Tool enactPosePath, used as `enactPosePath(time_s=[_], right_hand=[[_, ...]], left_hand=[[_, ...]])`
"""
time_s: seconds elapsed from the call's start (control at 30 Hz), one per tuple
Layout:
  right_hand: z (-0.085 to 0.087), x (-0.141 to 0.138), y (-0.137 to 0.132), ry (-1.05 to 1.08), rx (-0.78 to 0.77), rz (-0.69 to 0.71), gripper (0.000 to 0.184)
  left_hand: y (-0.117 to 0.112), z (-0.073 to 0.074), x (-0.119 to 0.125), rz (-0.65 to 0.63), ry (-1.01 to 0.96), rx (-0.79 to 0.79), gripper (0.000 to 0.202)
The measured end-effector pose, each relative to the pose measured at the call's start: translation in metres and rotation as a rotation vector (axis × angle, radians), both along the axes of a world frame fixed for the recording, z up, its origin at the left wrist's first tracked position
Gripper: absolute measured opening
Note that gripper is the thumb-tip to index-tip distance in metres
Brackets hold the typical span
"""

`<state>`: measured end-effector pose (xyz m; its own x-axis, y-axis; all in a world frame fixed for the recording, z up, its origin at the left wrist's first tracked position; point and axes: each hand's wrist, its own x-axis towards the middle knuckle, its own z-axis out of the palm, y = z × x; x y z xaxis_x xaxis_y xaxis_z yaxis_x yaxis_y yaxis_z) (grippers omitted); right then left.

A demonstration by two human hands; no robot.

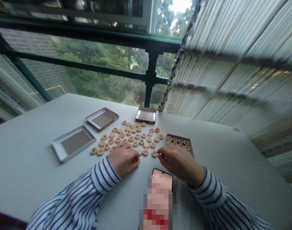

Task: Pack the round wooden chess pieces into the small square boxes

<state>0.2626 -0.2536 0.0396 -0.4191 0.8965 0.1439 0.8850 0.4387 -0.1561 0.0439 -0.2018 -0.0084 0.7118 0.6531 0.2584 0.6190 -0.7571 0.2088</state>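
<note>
Many round wooden xiangqi pieces with red or black characters lie loose on the white table, and some show blank backs. My left hand rests over the near edge of the spread, its fingers curled. A red-marked piece sits between its index fingertip and thumb. To the right, my right hand is closed in a pinch, its fingertips at the edge of another red-marked piece. Behind that hand stands a box with rows of black-marked pieces, its near part hidden by the hand.
Three shallow trays or lids stand behind the pieces: a white one, a brown-edged one and a smaller one. A phone, partly pixelated, lies between my forearms. Beyond the table are a railed window and a string curtain.
</note>
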Motion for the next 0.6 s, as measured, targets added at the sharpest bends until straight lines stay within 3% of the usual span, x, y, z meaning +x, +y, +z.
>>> enactPosePath(time_s=[0.2,0.6], right_hand=[[0.0000,0.0029,0.0007,-0.004,0.001,0.014,0.019],[0.0077,0.0105,-0.0012,0.010,0.031,-0.010,0.018]], left_hand=[[0.0005,-0.0004,-0.0002,0.000,0.000,-0.009,0.009],[0.0026,-0.0016,0.0009,0.007,-0.191,0.107,0.015]])
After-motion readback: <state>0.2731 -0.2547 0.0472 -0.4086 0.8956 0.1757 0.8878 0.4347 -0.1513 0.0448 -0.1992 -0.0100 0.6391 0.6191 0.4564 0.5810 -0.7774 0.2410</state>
